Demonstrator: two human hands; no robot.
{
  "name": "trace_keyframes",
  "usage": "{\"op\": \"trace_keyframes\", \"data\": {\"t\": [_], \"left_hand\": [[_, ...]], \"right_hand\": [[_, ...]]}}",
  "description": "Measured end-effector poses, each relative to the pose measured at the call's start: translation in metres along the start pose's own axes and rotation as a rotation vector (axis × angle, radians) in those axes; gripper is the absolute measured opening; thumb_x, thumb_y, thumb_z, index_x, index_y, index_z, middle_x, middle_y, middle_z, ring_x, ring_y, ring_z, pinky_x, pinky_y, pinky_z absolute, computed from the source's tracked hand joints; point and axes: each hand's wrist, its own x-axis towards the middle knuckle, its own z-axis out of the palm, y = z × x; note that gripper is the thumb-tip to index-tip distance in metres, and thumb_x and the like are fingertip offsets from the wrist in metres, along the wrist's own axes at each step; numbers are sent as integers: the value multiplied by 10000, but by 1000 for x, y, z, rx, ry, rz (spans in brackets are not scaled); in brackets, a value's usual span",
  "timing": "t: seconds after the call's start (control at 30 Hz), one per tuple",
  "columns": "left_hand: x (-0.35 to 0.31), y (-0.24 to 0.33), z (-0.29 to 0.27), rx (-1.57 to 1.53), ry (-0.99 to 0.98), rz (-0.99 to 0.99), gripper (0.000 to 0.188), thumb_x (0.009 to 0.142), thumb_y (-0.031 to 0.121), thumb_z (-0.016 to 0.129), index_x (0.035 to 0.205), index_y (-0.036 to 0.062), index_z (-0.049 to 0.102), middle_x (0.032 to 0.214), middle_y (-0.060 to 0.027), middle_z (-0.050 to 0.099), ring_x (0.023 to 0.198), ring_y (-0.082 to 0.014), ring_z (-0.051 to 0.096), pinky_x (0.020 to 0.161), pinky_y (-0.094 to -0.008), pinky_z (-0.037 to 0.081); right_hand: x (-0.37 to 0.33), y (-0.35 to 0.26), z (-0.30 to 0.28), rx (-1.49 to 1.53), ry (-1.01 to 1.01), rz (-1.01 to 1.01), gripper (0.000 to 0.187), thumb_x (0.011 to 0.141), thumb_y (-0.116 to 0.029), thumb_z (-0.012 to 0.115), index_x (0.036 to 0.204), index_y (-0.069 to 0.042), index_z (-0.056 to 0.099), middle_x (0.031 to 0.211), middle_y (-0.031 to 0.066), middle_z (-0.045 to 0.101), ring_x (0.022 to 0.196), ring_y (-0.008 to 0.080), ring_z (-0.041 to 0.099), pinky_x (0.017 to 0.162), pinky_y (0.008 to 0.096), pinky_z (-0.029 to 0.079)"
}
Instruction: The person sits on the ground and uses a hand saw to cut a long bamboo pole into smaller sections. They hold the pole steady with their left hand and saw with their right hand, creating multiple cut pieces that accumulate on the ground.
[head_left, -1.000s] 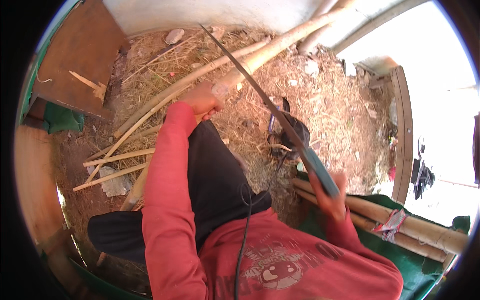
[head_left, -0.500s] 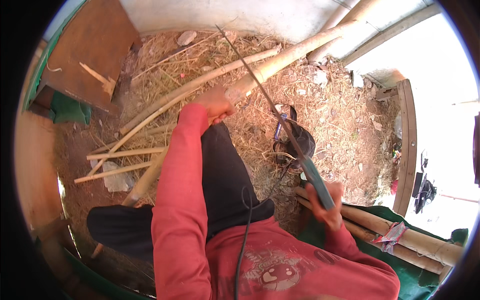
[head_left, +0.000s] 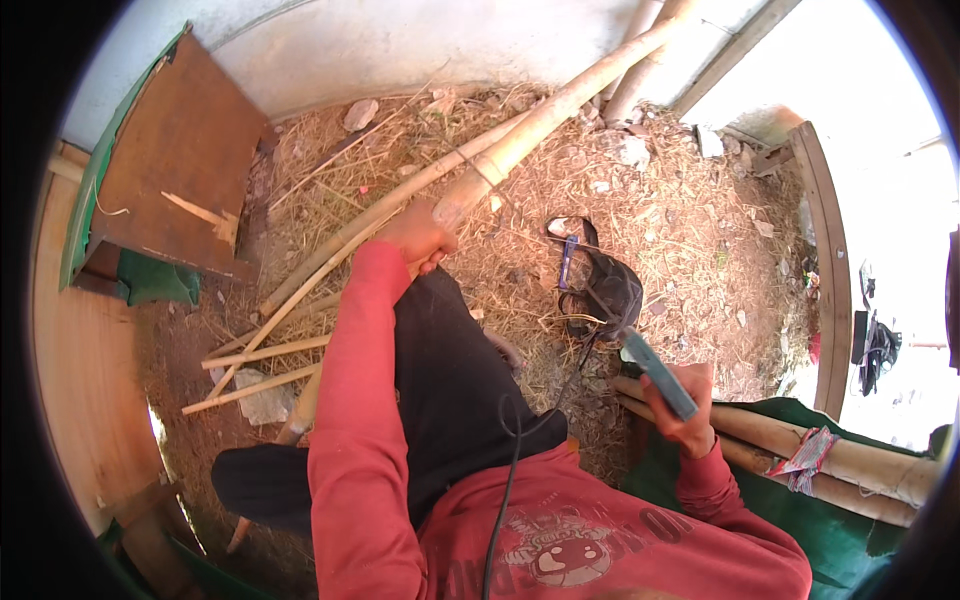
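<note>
My left hand (head_left: 418, 238) is closed around a thick bamboo pole (head_left: 565, 108), which slopes from the far right down past my left arm. My right hand (head_left: 688, 415) grips the grey-green handle of a long-bladed hand saw (head_left: 658, 372), seen nearly edge-on. Its blade is smeared by motion, and its teeth do not show. The dark line of its far part crosses the pole just beyond my left hand; whether it touches is unclear. My bent leg in black trousers (head_left: 460, 350) lies below the pole, beside my left forearm.
Thinner bamboo pieces (head_left: 265, 352) lie left, over straw-strewn ground. A dark bag or pouch (head_left: 612, 290) with a blue item sits ahead, near a black cable (head_left: 512, 440). Tied bamboo poles (head_left: 850, 465) lie right, and a brown wooden panel (head_left: 180, 150) stands at left.
The saw's blade has drawn back toward me across the pole, and its outline is blurred now. My left hand keeps its hold. The whole view has shifted slightly.
</note>
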Motion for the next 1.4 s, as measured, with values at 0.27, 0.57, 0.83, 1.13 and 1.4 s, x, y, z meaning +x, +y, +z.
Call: {"op": "trace_keyframes", "data": {"t": [0.27,0.57,0.83,1.13,1.4], "left_hand": [[-18,-10,27,620,517,276,321,721,190,700,992,23,657,860,-236,701,720,-330,695,676,-433,554],[-40,-23,55,806,820,169,307,719,128,697,1015,47,678,848,-222,690,828,-394,691,775,-486,545],[-39,-5,44,711,717,153,297,723,115,671,1013,53,689,884,-235,696,874,-406,685,802,-477,541],[-24,-11,45,697,729,180,272,724,126,671,976,29,697,921,-255,692,897,-420,677,826,-498,534],[-30,-4,44,733,669,148,305,712,109,670,1005,28,691,914,-248,692,892,-421,676,815,-498,538]], "right_hand": [[59,-21,38,61,-27,-29,72,813,-54,673,791,14,678,530,132,539,443,215,580,462,327,432],[11,-1,20,-4,-76,-11,150,856,-45,639,720,18,625,556,95,528,413,194,480,444,323,380],[79,-8,54,4,-92,-111,72,849,-16,622,826,27,675,571,97,559,439,179,539,447,314,408],[36,7,33,64,-35,-66,86,839,-20,615,785,39,643,579,76,538,491,110,479,470,282,395],[16,4,29,47,12,-89,93,820,-20,627,885,-2,691,607,131,587,474,172,561,472,320,426]]}}
